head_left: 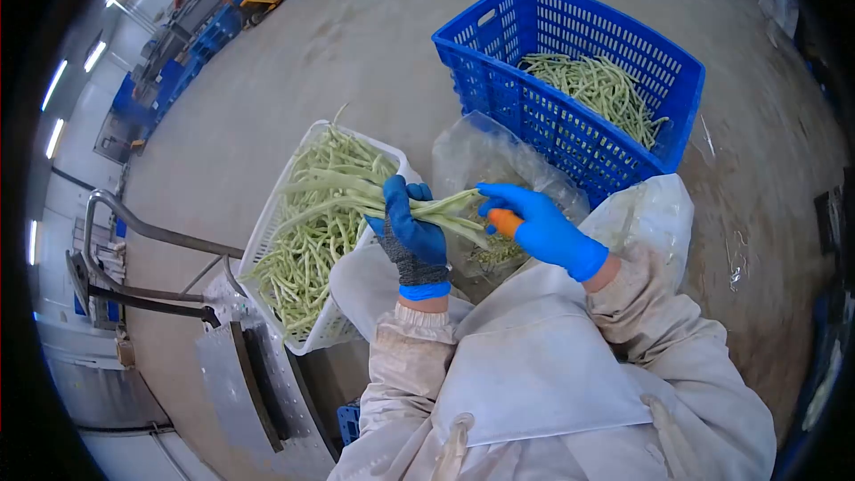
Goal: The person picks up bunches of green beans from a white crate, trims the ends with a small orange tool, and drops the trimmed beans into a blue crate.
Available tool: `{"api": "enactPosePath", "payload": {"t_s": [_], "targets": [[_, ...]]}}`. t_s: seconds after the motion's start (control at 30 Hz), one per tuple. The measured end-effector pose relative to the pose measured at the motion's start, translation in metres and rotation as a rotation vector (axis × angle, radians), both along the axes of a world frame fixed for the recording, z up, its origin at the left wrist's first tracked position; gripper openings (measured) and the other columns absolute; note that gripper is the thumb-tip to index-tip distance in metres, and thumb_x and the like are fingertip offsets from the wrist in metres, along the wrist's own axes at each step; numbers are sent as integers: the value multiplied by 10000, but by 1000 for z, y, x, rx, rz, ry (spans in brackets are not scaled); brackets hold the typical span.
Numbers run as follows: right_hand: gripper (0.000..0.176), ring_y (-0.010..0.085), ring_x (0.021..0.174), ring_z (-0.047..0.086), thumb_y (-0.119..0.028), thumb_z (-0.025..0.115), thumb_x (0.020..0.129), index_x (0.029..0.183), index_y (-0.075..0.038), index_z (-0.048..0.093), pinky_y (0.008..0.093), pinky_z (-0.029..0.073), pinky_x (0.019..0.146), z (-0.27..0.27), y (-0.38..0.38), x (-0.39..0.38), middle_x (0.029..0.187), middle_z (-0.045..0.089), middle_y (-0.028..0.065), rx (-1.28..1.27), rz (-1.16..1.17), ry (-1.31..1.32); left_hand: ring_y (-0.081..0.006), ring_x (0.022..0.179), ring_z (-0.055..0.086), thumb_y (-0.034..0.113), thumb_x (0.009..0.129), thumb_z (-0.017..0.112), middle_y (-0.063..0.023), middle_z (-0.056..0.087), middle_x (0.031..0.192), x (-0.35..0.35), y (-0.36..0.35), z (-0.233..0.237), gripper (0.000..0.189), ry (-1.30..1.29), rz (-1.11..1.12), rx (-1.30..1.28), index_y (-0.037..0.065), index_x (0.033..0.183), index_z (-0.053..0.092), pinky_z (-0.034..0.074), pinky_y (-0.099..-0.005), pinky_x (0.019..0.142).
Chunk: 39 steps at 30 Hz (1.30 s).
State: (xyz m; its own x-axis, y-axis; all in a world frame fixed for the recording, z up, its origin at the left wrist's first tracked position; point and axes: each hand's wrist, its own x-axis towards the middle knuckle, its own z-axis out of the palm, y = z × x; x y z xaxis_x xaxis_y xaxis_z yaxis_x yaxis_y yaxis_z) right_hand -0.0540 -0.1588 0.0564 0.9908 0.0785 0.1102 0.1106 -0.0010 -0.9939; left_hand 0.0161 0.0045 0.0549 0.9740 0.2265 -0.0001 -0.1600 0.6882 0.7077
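My left hand (411,233), in a blue and grey coated work glove over a blue disposable one, is closed round a bunch of long green beans (334,200). The bean ends (454,209) stick out on its right, towards my right hand. My right hand (543,230), in a blue disposable glove, is closed on an orange-handled tool (505,223); its working end cannot be made out. Its index finger reaches to the bean tips. Under the left side of the bunch stands a white crate (260,254) full of long beans.
A blue perforated crate (570,107) with long beans stands on the floor ahead right. Between the crates lies a clear plastic bag (481,147), with small bean trimmings (499,256) near my lap. A metal cart handle (147,227) rises at left.
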Motion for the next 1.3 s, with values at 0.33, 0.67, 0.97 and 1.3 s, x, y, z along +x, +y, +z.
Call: {"api": "enactPosePath", "payload": {"t_s": [0.33,0.67,0.97,1.3], "targets": [[205,171,815,593,-83,516,880,1060,-27,595,310,470,727,4,13,7,929,629,118,-301,8,-194,-129,631,522,103,836,602,-22,518,695,-2,-3,3,134,28,10,-28,62,919,505,443,-259,587],[129,366,682,586,-132,542,736,808,-49,610,431,461,593,-32,18,22,742,609,176,-407,-291,-90,-126,659,528,127,855,594,-50,528,769,-20,-29,2,307,-44,110,308,44,1088,412,442,-258,595],[177,380,693,580,-146,537,715,796,-17,626,453,446,614,-105,-14,33,757,608,227,-670,-428,-45,-157,684,538,150,859,584,-65,526,789,-26,-42,-25,346,-95,173,471,40,1111,374,449,-281,609],[362,277,958,584,-132,582,805,1145,-11,542,375,457,824,-34,-26,6,1099,571,169,-172,-129,18,-111,593,494,122,850,582,-32,502,657,8,-17,25,162,-34,170,137,75,895,434,404,-235,526]]}}
